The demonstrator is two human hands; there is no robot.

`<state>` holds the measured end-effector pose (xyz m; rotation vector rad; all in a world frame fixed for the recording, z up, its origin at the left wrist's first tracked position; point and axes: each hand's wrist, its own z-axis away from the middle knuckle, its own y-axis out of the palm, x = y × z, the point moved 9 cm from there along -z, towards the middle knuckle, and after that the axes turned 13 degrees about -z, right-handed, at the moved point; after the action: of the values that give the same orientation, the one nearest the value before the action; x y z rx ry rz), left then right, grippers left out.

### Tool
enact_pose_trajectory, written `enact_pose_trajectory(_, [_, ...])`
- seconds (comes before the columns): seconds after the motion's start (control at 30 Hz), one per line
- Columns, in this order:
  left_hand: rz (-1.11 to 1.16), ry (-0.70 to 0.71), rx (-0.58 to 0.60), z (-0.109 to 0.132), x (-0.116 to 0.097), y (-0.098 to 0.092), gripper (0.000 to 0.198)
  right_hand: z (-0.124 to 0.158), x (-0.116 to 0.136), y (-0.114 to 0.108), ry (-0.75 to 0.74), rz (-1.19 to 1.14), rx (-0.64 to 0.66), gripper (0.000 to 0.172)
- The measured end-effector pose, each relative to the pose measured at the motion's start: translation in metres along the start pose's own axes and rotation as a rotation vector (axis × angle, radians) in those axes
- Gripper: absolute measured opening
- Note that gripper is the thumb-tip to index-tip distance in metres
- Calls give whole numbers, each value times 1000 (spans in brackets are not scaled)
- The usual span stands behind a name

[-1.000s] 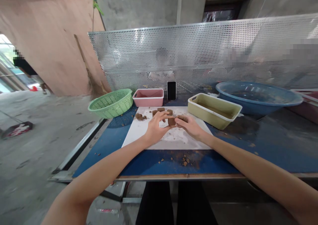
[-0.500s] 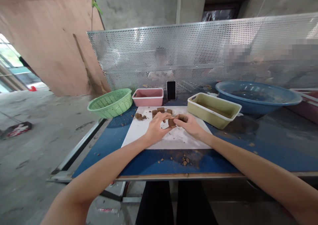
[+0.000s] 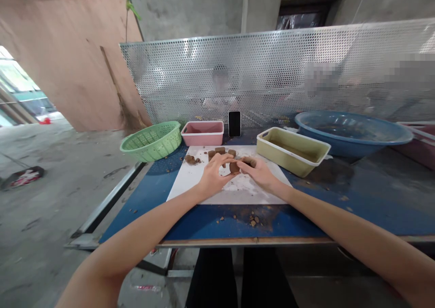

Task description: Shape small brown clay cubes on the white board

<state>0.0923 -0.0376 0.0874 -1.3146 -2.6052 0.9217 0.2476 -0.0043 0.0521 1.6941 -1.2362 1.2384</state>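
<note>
Between my two hands is a small brown clay block point(image 3: 234, 167), held just over a white board point(image 3: 190, 188). My left hand point(image 3: 216, 174) grips it from the left, thumb below and fingers over the top. From the other side my right hand point(image 3: 260, 172) presses its thumb and fingers on the same block; its curled fingers partly hide what lies beneath. Several similar clay blocks point(image 3: 220, 150) stand behind my left hand. To the left on the board lies a lump of crumbled clay point(image 3: 190, 159).
The blue table point(image 3: 149, 194) has clay crumbs point(image 3: 253, 219) near its front edge. Along the back stand a green basket point(image 3: 152, 142), a pink bin point(image 3: 204, 138), a phone point(image 3: 234, 124), a yellow-green bin point(image 3: 288, 156) and a blue basin point(image 3: 353, 138). Behind them rises a perforated metal panel point(image 3: 265, 76).
Almost nothing differs. Both hands stay on the clay block, with only a slight shift of the right thumb and fingers.
</note>
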Motion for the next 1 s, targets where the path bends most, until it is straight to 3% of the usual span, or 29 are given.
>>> enact_pose_trajectory(0.2, [10, -52, 27, 1, 2, 2, 35, 1, 2, -2, -15, 33, -38, 50])
enact_pose_trajectory(0.4, [-11, -37, 5, -1, 2, 0, 35, -3, -12, -3, 49, -53, -17, 59])
enact_pose_trajectory(0.8, [12, -12, 0, -2, 0, -1, 34, -4, -12, -4, 44, -149, 25, 54])
enact_pose_trajectory(1.0, [-9, -107, 22, -3, 7, -1, 34, -3, -8, -1, 34, -131, 21, 55])
